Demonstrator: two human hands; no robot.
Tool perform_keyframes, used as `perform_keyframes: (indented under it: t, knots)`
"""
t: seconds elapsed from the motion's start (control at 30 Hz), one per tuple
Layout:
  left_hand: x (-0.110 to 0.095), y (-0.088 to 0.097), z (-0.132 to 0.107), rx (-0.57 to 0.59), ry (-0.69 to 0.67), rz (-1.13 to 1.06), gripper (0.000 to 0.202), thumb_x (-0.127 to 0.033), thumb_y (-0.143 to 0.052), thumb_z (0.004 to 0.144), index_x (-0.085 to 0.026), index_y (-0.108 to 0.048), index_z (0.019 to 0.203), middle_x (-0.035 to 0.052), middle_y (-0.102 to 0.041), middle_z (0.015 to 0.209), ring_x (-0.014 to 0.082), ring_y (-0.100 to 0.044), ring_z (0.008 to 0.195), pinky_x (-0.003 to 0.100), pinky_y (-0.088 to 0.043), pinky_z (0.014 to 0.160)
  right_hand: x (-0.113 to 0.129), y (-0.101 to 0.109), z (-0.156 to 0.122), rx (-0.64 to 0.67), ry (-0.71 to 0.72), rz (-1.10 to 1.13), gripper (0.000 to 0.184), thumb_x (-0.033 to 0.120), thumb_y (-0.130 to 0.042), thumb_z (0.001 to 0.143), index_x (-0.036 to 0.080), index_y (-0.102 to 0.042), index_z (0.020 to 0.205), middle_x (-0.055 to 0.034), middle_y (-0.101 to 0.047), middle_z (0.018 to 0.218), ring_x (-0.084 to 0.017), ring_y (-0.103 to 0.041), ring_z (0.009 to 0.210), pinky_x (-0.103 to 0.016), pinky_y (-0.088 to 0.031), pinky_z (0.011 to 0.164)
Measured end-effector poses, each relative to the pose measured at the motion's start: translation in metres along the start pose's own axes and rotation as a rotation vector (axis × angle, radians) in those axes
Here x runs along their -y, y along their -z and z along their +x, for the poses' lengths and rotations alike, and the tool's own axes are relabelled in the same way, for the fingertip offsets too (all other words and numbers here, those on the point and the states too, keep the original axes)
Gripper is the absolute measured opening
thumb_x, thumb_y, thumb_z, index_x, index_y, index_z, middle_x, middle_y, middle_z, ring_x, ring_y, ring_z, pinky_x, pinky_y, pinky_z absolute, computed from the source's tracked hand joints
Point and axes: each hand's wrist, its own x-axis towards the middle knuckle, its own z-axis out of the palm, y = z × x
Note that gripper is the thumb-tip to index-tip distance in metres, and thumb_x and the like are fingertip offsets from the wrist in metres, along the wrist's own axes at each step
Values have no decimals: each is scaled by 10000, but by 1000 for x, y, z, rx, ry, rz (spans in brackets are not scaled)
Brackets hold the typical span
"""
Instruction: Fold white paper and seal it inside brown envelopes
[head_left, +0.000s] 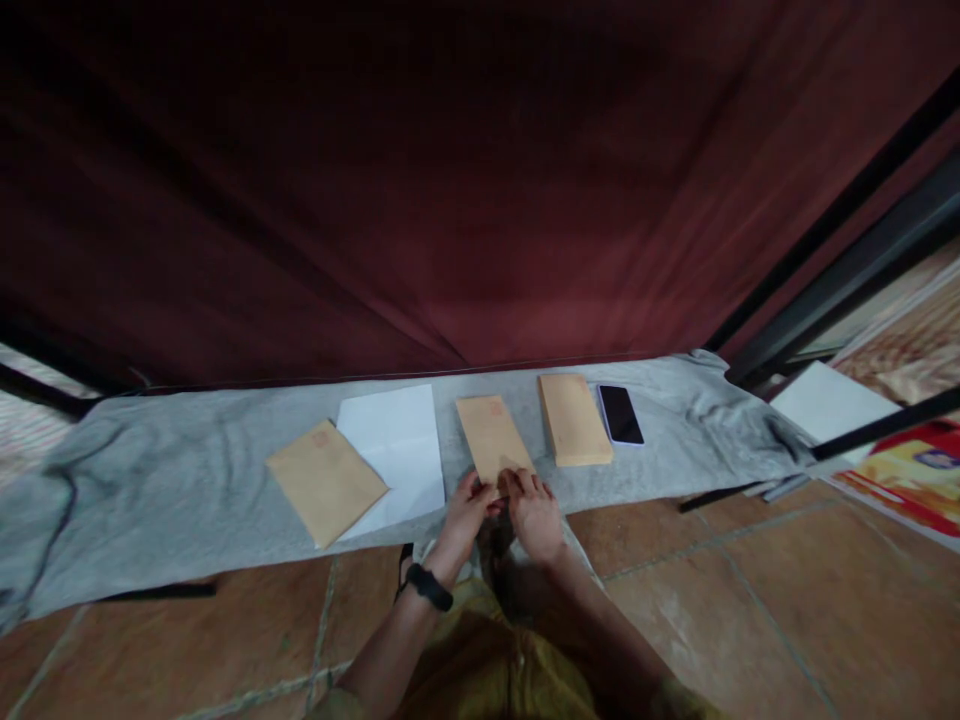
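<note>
A brown paper envelope [491, 430] lies lengthwise in front of me on the grey cloth, with a small reddish print near its far end. At its near end, my left hand [471, 508] pinches the left corner, fingers closed. My right hand [534, 510] grips the same end from the right, fingers bent over the paper. The fingertips of both hands nearly meet there, and what they do to the edge is partly hidden. Just right of the envelope sits a thick stack of brown envelopes [576, 420].
White paper sheets [401, 430] lie to the left, partly under more brown envelopes [326, 485]. A phone [621, 415] rests right of the stack. Grey cloth [202, 480] covers the narrow bench. A dark red curtain [450, 200] hangs behind, and black metal bars [847, 260] stand at right.
</note>
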Motion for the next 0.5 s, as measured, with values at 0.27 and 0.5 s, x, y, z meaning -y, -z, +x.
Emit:
perform_keyframes:
  t: [0.27, 0.5]
  knots:
    - [7, 4, 12, -35, 6, 124, 400, -277, -724, 674, -159, -609, 1039, -49, -617, 620, 89, -549, 462, 186, -396, 466, -5, -13, -5, -25, 23, 144, 428, 137, -509, 937, 209, -590, 1350, -119, -645, 1275, -259, -586, 1148, -380, -460, 954]
    - [5, 10, 24, -102, -34, 372, 486, -119, -573, 760, -151, -586, 1245, -73, -586, 545, 109, -500, 413, 206, -366, 455, -20, -27, 0, -129, 14, 367, 312, 215, -445, 1022, 209, -675, 1233, -90, -689, 1196, -211, -611, 1113, -346, -481, 948]
